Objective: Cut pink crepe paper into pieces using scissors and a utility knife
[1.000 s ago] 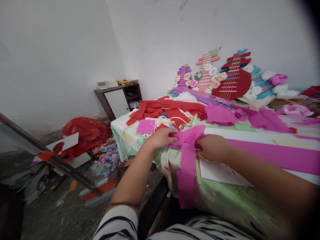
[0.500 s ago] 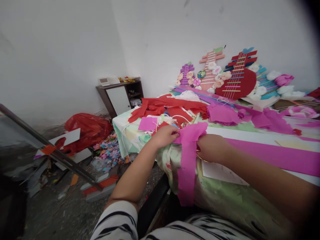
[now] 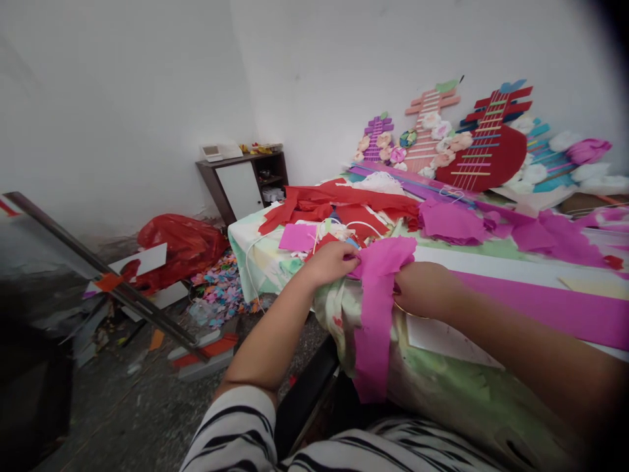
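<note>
The left hand (image 3: 334, 263) is pinching 1 edge of the pink crepe strip (image 3: 373, 321) in a narrow grip at the worktop's (image 3: 255, 252) near edge; the strip is hanging over that edge. The right hand (image 3: 420, 288) is holding its other side, fingers curling closed.

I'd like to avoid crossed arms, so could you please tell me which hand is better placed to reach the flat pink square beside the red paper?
Probably the left hand: it is nearer the pink square, while the right hand is on the far side of the hanging pink strip.
</note>
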